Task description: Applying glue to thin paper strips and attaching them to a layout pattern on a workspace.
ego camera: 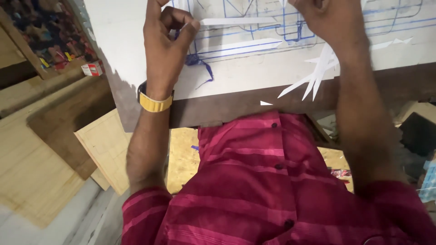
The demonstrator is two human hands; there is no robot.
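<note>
A white sheet (254, 72) with blue drawn lines lies on a dark wooden table (227, 111). My left hand (165, 43), with a yellow watch band (155, 103) on its wrist, pinches the end of a thin white paper strip (238, 21) between thumb and forefinger. A blue thread (200, 61) hangs below that hand. My right hand (334, 22) is closed at the top right over the sheet; what it holds is hidden. Several pointed white paper slivers (315, 75) lie under the right wrist near the sheet's edge.
Plywood boards (106, 147) and planks (27, 168) lie on the floor to the left. A small red and white box (92, 69) sits on a plank. A dark object (420, 131) and scraps are on the right. My red striped shirt (272, 190) fills the lower view.
</note>
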